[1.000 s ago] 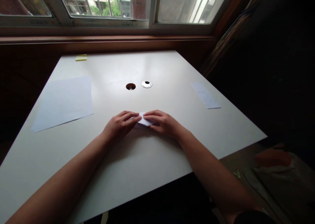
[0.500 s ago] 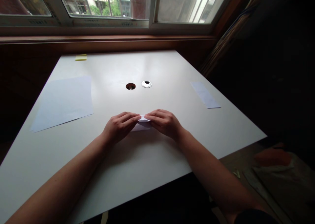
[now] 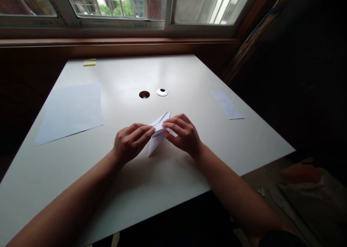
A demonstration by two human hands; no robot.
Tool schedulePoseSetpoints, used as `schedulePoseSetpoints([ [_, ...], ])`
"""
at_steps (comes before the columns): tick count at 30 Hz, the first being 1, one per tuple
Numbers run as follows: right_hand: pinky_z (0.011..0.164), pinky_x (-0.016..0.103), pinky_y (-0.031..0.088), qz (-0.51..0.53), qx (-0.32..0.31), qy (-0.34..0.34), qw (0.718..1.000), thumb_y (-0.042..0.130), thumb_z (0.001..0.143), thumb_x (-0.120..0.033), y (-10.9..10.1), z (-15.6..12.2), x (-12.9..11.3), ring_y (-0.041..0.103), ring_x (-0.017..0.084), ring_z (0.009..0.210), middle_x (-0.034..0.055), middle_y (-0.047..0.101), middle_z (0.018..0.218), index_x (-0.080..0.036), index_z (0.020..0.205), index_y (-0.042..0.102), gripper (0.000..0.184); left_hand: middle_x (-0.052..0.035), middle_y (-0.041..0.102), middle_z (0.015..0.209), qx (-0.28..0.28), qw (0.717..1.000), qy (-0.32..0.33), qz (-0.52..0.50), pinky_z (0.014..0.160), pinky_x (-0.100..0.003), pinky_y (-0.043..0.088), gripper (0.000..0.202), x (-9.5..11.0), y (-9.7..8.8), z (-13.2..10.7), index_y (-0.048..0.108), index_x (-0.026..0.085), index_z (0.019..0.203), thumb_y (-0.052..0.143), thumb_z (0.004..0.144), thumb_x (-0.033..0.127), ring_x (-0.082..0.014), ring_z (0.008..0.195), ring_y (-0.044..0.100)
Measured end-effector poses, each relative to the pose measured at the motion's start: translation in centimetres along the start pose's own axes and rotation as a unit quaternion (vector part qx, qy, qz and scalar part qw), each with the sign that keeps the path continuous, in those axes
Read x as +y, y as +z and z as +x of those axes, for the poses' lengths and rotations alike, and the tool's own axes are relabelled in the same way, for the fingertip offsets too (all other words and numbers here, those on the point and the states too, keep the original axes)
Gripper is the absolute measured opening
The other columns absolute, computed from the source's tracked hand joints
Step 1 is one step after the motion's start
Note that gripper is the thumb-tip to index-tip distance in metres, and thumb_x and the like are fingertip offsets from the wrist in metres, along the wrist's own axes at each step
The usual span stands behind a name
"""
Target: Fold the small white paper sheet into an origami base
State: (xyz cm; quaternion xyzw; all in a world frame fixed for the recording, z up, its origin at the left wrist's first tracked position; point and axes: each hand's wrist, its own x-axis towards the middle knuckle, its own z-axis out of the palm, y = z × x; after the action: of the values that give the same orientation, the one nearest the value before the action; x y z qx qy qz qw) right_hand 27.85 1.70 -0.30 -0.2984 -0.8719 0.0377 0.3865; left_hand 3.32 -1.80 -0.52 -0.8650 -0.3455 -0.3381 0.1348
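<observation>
1. Paper (image 3: 158,130) is between your hands, mid-table, near side of the hole (image 3: 144,94).
2. Left hand (image 3: 132,140): fingers bunched, pinching its left side; you have the thumb hidden.
3. Right hand (image 3: 183,133): fingers half-curled, gripping its right side.
4. Done: you've got several folds in.
5. Left, my read: flaps stand apart, not pressed flat. Remaining fold count: can't tell.
6. Sheet (image 3: 72,111) far left, strip (image 3: 227,105) far right: both lie free of your hands.

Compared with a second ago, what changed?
The folded white paper turned from crosswise to slanting, its far end pointing away and rightward. The right grip shifted slightly farther away; the left grip barely moved. Both still hold it. Unchanged: large white paper, white paper strip, yellow sticky notes.
</observation>
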Motion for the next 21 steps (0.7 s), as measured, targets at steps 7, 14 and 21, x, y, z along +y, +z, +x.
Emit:
schedulePoseSetpoints([
  [7, 0.084, 0.040, 0.051, -0.071, -0.072, -0.032, 0.994, 0.052, 0.096, -0.019, 0.17, 0.29, -0.15, 0.058, 0.023, 0.092, 0.0084, 0.069, 0.101, -0.021, 0.105, 0.067, 0.017, -0.0020, 0.075, 0.105, 0.014, 0.999, 0.026, -0.018, 0.079, -0.030, 0.057, 0.035, 0.22, -0.29, 0.00, 0.063, 0.023, 0.122, 0.062, 0.089, 0.009, -0.0182, 0.097, 0.069],
  [14, 0.075, 0.036, 0.048, -0.146, -0.106, -0.032, 0.983, 0.049, 0.098, -0.022, 0.42, 0.26, -0.48, 0.059, 0.021, 0.083, 0.0088, 0.068, 0.092, -0.019, 0.094, 0.068, 0.019, -0.0018, 0.076, 0.106, 0.036, 0.997, 0.050, -0.043, 0.083, -0.031, 0.058, 0.046, 0.21, -0.41, -0.04, 0.057, 0.026, 0.133, 0.060, 0.090, 0.008, -0.0182, 0.101, 0.070],
  [21, 0.070, 0.034, 0.045, -0.149, -0.110, -0.038, 0.982, 0.048, 0.098, -0.019, 0.56, 0.13, -0.37, 0.060, 0.019, 0.079, 0.0079, 0.068, 0.091, -0.019, 0.091, 0.067, 0.020, -0.0025, 0.075, 0.106, 0.051, 0.994, 0.053, -0.081, 0.083, -0.032, 0.059, 0.060, -0.14, 0.15, -0.36, 0.044, 0.029, 0.145, 0.063, 0.090, 0.013, -0.0184, 0.101, 0.070],
])
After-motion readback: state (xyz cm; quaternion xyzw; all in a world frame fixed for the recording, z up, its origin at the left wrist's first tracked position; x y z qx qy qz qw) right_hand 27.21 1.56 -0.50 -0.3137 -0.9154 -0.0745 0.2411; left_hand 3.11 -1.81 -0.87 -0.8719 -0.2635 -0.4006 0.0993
